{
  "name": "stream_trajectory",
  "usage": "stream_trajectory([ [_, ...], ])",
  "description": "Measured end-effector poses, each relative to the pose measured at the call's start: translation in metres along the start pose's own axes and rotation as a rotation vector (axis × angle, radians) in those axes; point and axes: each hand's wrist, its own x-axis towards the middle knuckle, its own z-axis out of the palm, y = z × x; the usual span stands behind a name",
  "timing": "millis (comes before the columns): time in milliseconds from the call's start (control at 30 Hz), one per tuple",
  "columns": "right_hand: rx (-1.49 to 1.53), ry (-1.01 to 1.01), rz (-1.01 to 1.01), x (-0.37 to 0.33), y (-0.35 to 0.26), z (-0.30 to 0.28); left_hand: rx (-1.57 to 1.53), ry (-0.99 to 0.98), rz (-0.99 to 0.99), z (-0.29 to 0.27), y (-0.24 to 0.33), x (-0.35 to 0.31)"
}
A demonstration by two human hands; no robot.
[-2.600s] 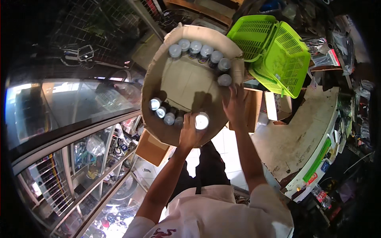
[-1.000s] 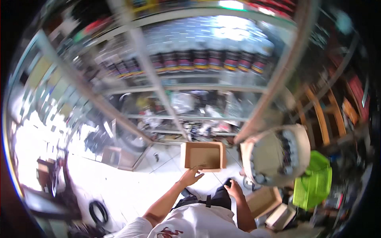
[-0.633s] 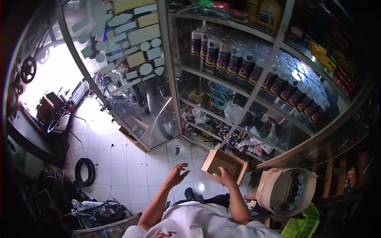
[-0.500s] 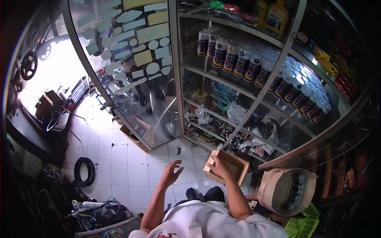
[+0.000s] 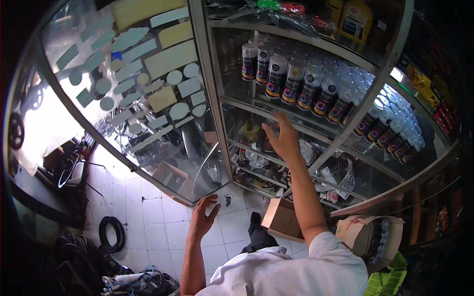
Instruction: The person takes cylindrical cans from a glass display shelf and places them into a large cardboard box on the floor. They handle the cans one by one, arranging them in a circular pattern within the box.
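My right hand (image 5: 285,138) is raised in front of the glass-fronted cabinet, just below a row of spray cans (image 5: 294,81). Its fingers are apart with nothing between them. Several clear-capped cans with dark, colour-banded bodies stand tightly packed on that shelf. Lower and to the left, my left hand (image 5: 202,216) hovers over the tiled floor, fingers spread and holding nothing. An open cardboard box (image 5: 279,219) sits on the floor below my right forearm, which hides part of it.
A glass panel (image 5: 173,106) covered in stickers stands at the left. A bigger carton (image 5: 353,237) holding cans and a green plastic crate (image 5: 387,278) are at the lower right. Black tyres (image 5: 112,234) lie on the floor. Yellow bottles (image 5: 354,19) stand on the upper shelf.
My right hand has left the small cardboard box and risen toward the spray can shelf. The left hand has shifted slightly. The view has moved closer to the cabinet.
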Motion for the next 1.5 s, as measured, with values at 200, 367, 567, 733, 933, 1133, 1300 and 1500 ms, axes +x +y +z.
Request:
stream_trajectory([
  [200,-0.371,0.215,-0.156,0.121,0.014,-0.006,0.025,-0.05,0.163,0.008,0.045,0.125],
  [367,-0.555,0.134,-0.028,0.16,0.009,0.002,0.078,0.073,0.551,0.016,0.072,0.22],
  [567,-0.531,0.252,-0.062,0.16,0.023,0.014,0.128,0.058,0.67,0.017,0.134,0.34],
  [733,-0.688,0.32,-0.061,0.172,0.016,0.015,0.277,0.182,0.835,0.04,0.144,0.449],
  [933,-0.622,0.275,0.056,0.144,-0.007,0.022,0.55,0.201,0.765,0.063,0.159,0.504],
  [1133,-0.459,0.284,0.097,0.091,-0.039,0.021,0.702,0.263,0.694,0.083,0.152,0.54],
  [1300,-0.361,0.358,0.04,0.022,-0.044,-0.004,0.623,0.487,0.874,0.106,0.131,0.528],
  [1500,-0.264,0.367,0.122,-0.091,-0.075,-0.055,0.265,0.391,0.867,0.103,0.133,0.465],
])
